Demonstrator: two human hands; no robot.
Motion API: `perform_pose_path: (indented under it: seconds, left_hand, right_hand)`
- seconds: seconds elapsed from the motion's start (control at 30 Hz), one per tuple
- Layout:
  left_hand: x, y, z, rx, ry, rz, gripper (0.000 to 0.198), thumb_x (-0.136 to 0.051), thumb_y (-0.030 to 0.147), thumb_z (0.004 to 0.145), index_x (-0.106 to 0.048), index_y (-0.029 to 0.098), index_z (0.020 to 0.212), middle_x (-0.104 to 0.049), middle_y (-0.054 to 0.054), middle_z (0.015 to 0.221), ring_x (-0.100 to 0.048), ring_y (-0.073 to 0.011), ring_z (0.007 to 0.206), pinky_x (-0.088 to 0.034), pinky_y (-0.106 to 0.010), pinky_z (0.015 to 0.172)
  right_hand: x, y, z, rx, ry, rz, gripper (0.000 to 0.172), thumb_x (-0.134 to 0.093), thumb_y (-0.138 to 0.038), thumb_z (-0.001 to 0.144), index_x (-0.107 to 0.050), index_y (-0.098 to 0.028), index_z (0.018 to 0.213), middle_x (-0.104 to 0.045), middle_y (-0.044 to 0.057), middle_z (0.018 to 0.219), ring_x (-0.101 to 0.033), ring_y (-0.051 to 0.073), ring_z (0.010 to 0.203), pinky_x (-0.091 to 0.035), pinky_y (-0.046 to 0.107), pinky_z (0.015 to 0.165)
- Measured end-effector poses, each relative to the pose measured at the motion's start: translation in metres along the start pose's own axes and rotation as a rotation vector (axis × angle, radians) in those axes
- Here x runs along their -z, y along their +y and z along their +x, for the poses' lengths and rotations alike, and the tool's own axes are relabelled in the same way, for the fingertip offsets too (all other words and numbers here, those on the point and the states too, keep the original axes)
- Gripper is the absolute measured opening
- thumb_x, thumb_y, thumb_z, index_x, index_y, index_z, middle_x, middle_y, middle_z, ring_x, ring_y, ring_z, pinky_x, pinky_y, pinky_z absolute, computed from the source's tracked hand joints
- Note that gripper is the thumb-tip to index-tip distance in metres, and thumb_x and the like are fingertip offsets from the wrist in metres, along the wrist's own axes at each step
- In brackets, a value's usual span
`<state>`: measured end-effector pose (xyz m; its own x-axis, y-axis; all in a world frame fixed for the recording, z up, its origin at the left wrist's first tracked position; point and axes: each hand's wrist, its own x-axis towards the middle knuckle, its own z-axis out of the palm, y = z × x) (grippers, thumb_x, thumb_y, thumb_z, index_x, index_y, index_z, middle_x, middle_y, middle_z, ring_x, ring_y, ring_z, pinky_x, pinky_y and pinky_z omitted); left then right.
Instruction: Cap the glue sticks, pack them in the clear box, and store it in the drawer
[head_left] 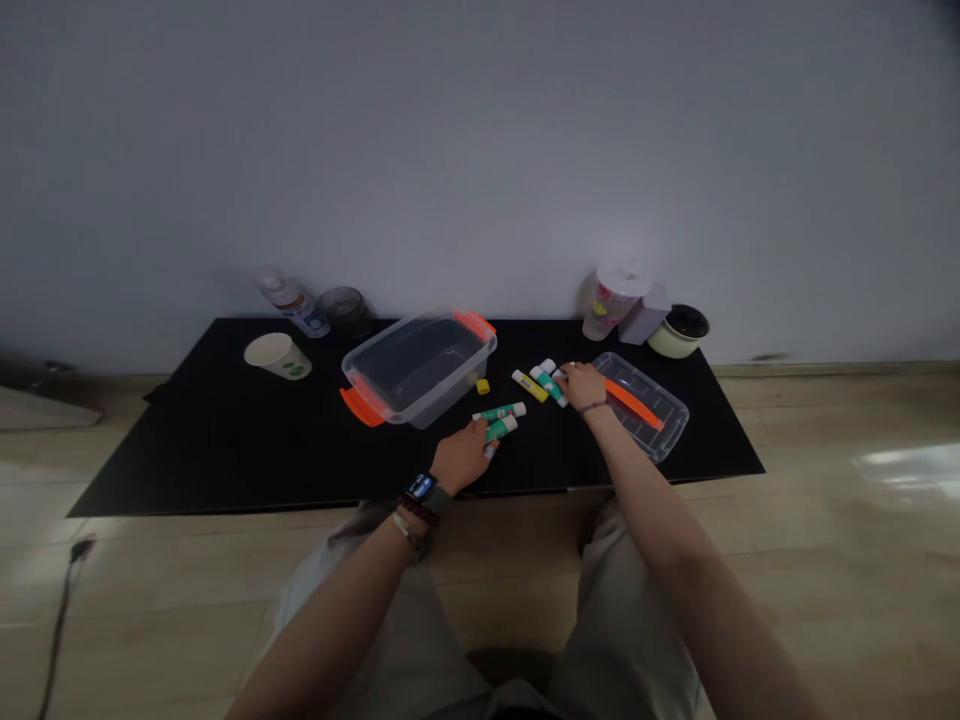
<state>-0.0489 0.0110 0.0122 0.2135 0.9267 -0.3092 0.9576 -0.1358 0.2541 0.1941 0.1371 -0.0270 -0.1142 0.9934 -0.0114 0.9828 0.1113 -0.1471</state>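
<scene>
My left hand [461, 457], with a watch on its wrist, is closed around a green-and-white glue stick [501, 429] near the table's front edge. Just beyond it lies another green glue stick [510, 411], close to my fingers. My right hand [583, 384] curls over a white-ended stick [559, 373], mostly hidden by the fingers. Left of that hand, a green glue stick [552, 387] and a yellow one [529, 386] lie side by side. A clear plastic box [431, 408] with orange handles stands uncovered, a small yellow piece [482, 386] beside it.
The clear lid [671, 405] with an orange handle lies right of my right hand. A paper cup [277, 356], spray bottle [300, 308] and dark jar [346, 312] stand left on the black table [225, 450]. A patterned cup [609, 305], pale box [645, 315] and lidded pot [677, 333] stand back right.
</scene>
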Motion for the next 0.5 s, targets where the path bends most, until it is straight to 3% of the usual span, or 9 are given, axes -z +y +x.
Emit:
perform_pose_path:
  seconds: [0.17,0.3,0.4,0.5]
  left_hand:
    - [0.0,-0.002,0.0,0.002,0.023,-0.049,0.037,-0.042,0.035,0.097,-0.051,0.018,0.128,-0.063,-0.018,0.124,-0.067,-0.0323,0.102,-0.052,-0.04,0.077]
    - [0.0,-0.002,0.003,0.009,0.04,-0.097,0.036,-0.042,0.036,0.097,-0.051,0.016,0.126,-0.062,-0.018,0.126,-0.067,-0.0322,0.103,-0.052,-0.041,0.079]
    - [-0.004,-0.005,0.011,0.001,0.067,-0.228,0.034,-0.042,0.037,0.097,-0.05,0.016,0.122,-0.064,-0.017,0.12,-0.067,-0.0305,0.104,-0.052,-0.04,0.082]
    - [-0.013,-0.008,0.02,-0.036,0.065,-0.498,0.033,-0.043,0.038,0.096,-0.047,0.015,0.12,-0.067,-0.014,0.108,-0.069,-0.0255,0.094,-0.052,-0.037,0.082]
  right_hand:
    - [0.0,-0.003,0.005,-0.053,0.054,0.089,0.026,-0.059,-0.033,0.092,-0.07,-0.014,0.106,-0.063,0.017,0.115,-0.055,0.028,0.108,-0.044,0.036,0.087]
    - [0.006,-0.014,0.008,-0.117,0.113,0.498,0.027,-0.059,-0.031,0.09,-0.064,-0.012,0.109,-0.064,0.012,0.107,-0.058,0.021,0.098,-0.046,0.034,0.088]
    - [0.008,-0.031,0.003,-0.171,-0.015,0.992,0.029,-0.053,-0.036,0.092,-0.059,-0.016,0.112,-0.063,0.003,0.09,-0.057,0.013,0.074,-0.048,0.025,0.069]
    - [0.007,-0.049,-0.008,-0.194,-0.182,1.29,0.03,-0.053,-0.044,0.09,-0.061,-0.018,0.103,-0.061,0.0,0.083,-0.053,0.009,0.062,-0.039,0.019,0.051]
